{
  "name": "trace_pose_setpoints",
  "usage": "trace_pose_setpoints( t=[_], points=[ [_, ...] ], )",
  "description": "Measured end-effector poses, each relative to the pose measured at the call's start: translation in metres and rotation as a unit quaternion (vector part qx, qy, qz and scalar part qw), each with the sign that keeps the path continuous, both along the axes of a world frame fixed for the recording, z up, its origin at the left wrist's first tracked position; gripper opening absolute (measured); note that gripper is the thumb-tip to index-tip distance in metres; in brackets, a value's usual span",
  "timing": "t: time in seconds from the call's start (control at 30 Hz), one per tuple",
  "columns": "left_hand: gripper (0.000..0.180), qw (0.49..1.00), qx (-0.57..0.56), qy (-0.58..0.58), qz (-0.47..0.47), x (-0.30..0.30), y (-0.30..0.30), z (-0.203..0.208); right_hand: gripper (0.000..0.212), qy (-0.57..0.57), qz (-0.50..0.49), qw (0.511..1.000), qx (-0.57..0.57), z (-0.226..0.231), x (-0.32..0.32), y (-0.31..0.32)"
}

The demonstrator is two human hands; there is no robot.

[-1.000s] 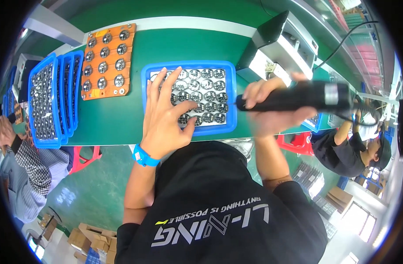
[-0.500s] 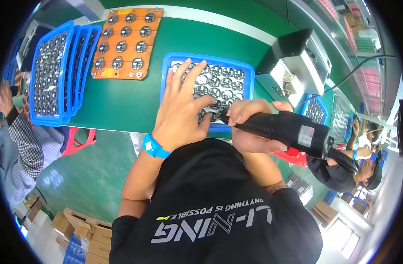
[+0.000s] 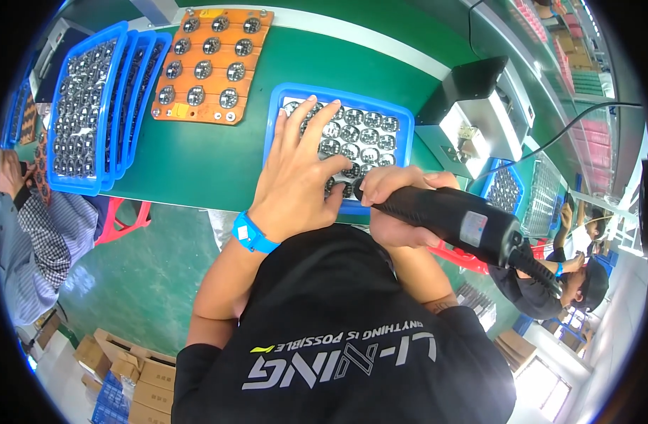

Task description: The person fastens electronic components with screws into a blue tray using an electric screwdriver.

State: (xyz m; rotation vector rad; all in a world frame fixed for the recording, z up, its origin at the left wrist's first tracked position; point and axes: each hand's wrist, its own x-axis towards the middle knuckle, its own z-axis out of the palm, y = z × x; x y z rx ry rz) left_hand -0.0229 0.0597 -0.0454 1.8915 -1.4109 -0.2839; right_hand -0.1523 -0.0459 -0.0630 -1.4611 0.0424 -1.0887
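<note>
One green bench (image 3: 197, 159) is carrying everything. Far left, three blue trays (image 3: 91, 106) are standing stacked edgewise, packed with small round parts. One orange board (image 3: 211, 63) is holding fifteen round parts in rows. One blue tray (image 3: 402, 116) is sitting at the near bench edge, centre, filled with round silvery-black parts. Left hand (image 3: 296, 177) is lying flat on it, fingers spread, grip released. Right hand (image 3: 395, 208) is clenching one black electric screwdriver (image 3: 458, 219), tip touching the tray's near row.
</note>
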Motion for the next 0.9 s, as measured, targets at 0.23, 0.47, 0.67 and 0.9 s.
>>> trace_pose_setpoints(
  t=[0.23, 0.47, 0.67, 0.9],
  points=[
    [0.024, 1.0, 0.019, 0.005, -0.01, -0.005, 0.0, 0.014, 0.065, -0.024, 0.039, 0.988, 0.145, -0.004, 0.004, 0.008],
    [0.025, 1.0, 0.017, -0.003, -0.013, -0.015, 0.006, 0.021, 0.069, -0.034, 0.079, 0.991, 0.107, -0.01, -0.005, 0.011],
    [0.025, 1.0, 0.004, -0.024, -0.001, -0.016, 0.0, 0.019, 0.072, -0.011, -0.011, 0.993, 0.113, 0.003, -0.003, 0.006],
    [0.025, 0.999, -0.004, -0.034, -0.007, -0.014, -0.007, 0.015, 0.071, -0.082, -0.025, 0.989, 0.122, 0.08, -0.033, -0.049]
  ],
)
